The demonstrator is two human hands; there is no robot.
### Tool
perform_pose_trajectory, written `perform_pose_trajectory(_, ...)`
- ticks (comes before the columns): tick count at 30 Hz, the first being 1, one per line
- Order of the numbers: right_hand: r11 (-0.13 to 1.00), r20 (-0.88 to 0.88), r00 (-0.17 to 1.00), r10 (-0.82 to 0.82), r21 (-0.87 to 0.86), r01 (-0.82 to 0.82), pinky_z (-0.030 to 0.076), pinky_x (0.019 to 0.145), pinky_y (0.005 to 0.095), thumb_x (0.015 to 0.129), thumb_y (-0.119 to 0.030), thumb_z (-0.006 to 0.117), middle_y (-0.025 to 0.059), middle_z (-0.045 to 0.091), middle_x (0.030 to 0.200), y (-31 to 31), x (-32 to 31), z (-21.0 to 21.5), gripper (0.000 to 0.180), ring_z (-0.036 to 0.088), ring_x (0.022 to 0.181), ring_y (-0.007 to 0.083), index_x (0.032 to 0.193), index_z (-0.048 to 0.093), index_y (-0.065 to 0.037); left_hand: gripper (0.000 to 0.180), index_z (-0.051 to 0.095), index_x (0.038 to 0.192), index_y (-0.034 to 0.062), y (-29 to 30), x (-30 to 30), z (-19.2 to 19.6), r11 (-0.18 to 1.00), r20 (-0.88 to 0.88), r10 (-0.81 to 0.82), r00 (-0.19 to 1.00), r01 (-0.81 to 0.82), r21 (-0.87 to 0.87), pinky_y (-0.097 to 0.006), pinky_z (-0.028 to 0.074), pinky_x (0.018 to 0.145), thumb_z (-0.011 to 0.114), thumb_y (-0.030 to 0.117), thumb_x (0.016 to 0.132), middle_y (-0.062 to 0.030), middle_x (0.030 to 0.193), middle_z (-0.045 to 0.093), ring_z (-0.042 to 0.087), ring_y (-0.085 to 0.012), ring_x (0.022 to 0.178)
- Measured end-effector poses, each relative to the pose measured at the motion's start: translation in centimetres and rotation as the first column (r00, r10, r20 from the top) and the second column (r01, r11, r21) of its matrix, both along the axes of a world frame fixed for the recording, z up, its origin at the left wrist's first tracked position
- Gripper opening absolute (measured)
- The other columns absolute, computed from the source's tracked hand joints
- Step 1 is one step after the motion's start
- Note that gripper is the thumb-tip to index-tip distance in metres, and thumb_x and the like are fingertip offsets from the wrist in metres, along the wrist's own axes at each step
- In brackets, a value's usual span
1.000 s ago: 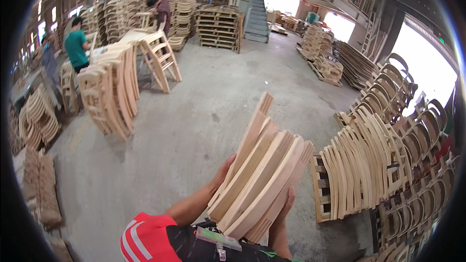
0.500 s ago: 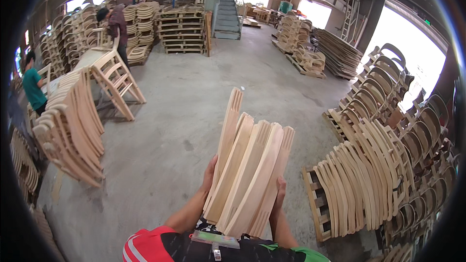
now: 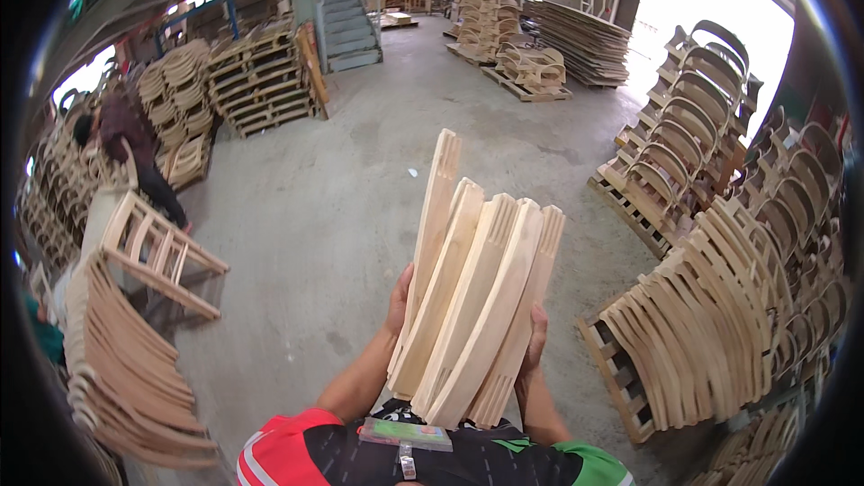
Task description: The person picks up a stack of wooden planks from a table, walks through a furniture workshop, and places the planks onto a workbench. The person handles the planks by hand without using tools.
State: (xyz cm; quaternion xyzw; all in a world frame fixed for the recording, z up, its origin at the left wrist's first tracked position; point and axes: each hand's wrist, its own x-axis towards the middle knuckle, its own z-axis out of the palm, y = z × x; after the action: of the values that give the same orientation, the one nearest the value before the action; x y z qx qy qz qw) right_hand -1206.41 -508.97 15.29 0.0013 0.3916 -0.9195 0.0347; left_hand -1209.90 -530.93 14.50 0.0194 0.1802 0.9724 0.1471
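A wide workshop hall with a bare concrete floor [image 3: 342,216] fills the head view, a grey staircase [image 3: 346,18] at the far end and bright openings to the far right. Both hands carry a bundle of curved wooden slats [image 3: 472,288] upright in front of the chest: the left hand [image 3: 399,299] presses its left side, the right hand [image 3: 535,342] clasps its right edge, fingers closed against the wood. One slat stands taller than the rest. Compared with a second ago the view has swung: the rows of stacked curved parts [image 3: 711,333] on the right now lie nearer, and the pallet stack [image 3: 261,81] has moved to the far left, so the person appears to be walking and turning with the load. At the left, a wooden chair frame [image 3: 157,252] stands beside another pile of bent pieces [image 3: 117,369], and a bending person [image 3: 130,139] works behind it.
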Motion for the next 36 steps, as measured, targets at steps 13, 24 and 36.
perform_pose_trajectory(13, 0.978, 0.084, 0.976, 0.203, -0.058, -0.199, 0.051, 0.087, 0.0304, 0.095, -0.041, 0.049, 0.0074, 0.063, 0.109, -8.4, -41.8, 1.5, 0.048, 0.063, 0.097, 0.0167, 0.123, 0.054, -0.002, 0.057, 0.054, 0.133, 0.0027, -8.2, -38.0, 2.1, 0.966, 0.038, 0.255, 0.966, -0.256, 0.046, -0.04, 0.05, 0.098, 0.046, 0.047, 0.098, -0.0142, 0.129, 0.061, 0.061, -0.027, 0.114)
perform_pose_trajectory(24, 0.984, 0.061, 0.983, 0.171, 0.029, -0.173, 0.051, 0.088, 0.0336, 0.095, -0.049, 0.047, 0.0133, 0.061, 0.118, -17.4, -74.6, 1.3, 0.061, 0.062, 0.103, 0.0206, 0.132, 0.047, 0.001, 0.066, 0.044, 0.142, 0.002, -16.5, -71.7, -0.6, 0.974, -0.062, 0.216, 0.975, -0.21, 0.08, -0.041, 0.045, 0.104, 0.044, 0.051, 0.098, -0.0168, 0.137, 0.055, 0.056, -0.0282, 0.122)
perform_pose_trajectory(36, 0.995, 0.094, 0.994, -0.063, -0.065, 0.069, 0.051, 0.091, 0.0345, 0.095, -0.047, 0.047, 0.0143, 0.06, 0.121, -21.7, -106.3, -0.3, 0.061, 0.061, 0.105, 0.0218, 0.133, 0.047, 0.0, 0.065, 0.044, 0.142, 0.0021, -19.5, -108.6, 0.4, 0.99, -0.072, -0.076, 0.994, 0.084, 0.114, -0.043, 0.044, 0.105, 0.047, 0.048, 0.097, -0.018, 0.139, 0.053, 0.053, -0.0298, 0.125)
